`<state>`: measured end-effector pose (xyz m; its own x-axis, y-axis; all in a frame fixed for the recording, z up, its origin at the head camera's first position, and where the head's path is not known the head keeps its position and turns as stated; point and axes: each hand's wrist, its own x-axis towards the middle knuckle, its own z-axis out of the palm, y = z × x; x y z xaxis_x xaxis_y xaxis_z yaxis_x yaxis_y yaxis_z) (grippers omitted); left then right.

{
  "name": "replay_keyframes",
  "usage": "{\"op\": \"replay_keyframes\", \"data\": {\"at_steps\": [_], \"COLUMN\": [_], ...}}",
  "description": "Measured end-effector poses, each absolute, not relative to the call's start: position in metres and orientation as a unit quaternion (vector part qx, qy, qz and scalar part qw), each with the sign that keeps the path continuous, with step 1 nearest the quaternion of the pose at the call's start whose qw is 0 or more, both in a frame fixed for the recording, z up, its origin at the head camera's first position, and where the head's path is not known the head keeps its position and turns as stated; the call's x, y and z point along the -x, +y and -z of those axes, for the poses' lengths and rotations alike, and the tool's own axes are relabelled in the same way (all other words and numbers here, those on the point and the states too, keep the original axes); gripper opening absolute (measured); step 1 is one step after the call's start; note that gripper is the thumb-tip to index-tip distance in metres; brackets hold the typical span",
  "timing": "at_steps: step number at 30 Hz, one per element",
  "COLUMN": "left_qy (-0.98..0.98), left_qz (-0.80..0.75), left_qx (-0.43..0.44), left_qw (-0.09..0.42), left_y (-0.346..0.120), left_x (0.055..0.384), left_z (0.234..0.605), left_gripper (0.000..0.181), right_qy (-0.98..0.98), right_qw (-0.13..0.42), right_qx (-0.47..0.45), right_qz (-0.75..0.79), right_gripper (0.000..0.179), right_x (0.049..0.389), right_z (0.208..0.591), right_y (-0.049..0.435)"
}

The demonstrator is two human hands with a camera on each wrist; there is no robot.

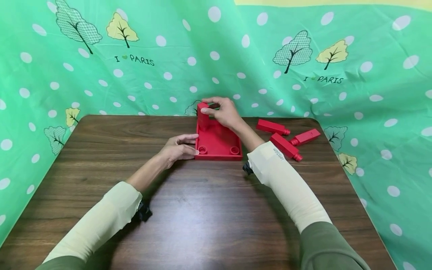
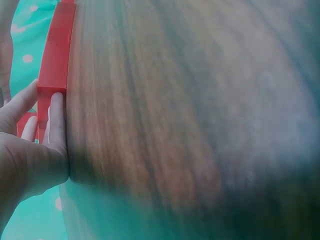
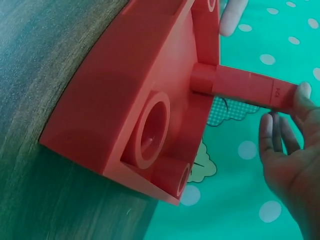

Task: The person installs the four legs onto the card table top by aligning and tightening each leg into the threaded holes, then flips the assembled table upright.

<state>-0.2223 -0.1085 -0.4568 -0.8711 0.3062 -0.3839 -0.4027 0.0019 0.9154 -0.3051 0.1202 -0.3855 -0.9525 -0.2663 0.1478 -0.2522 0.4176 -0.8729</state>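
A red square tray-like panel (image 1: 221, 140) with raised edges and round corner sockets lies on the table. At its far left corner a red square leg (image 1: 203, 118) stands upright, its lower end at a round socket in the right wrist view. My right hand (image 1: 224, 111) pinches the top of this leg (image 3: 250, 87) between thumb and fingers. Against the panel's left side rests my left hand (image 1: 175, 150), fingers fairly straight, thumb near the front left corner. The left wrist view shows this hand (image 2: 35, 145) touching the red panel's edge (image 2: 54, 55).
Three more red legs with threaded-looking ends lie right of the panel: one at the back (image 1: 271, 126), one nearer (image 1: 285, 145), one at the far right (image 1: 305, 137). A green dotted curtain (image 1: 168, 75) hangs behind the dark wooden table (image 1: 182, 225).
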Motion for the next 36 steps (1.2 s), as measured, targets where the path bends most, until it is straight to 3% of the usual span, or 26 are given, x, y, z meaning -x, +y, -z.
{"op": "replay_keyframes", "data": {"at_steps": [6, 13, 21, 36], "left_qy": [0.66, 0.659, 0.659, 0.666], "left_qz": [-0.707, -0.707, -0.707, -0.702], "left_qx": [0.038, 0.037, 0.042, 0.049], "left_qw": [0.25, 0.253, 0.253, 0.249], "left_y": [-0.109, -0.1078, -0.1085, -0.107], "left_x": [0.2219, 0.2229, 0.2229, 0.2199], "left_z": [0.4566, 0.4569, 0.4573, 0.4541], "left_gripper": [0.078, 0.079, 0.079, 0.079], "right_qy": [0.857, 0.848, 0.854, 0.864], "right_qw": [-0.022, -0.002, -0.002, -0.016], "right_qx": [0.138, 0.129, 0.172, 0.17], "right_qz": [0.496, 0.513, 0.491, 0.473], "right_gripper": [0.04, 0.041, 0.056, 0.042], "right_x": [0.3018, 0.2999, 0.3, 0.298], "right_z": [0.3828, 0.3786, 0.3842, 0.3826], "right_y": [0.1182, 0.1164, 0.1205, 0.1192]}}
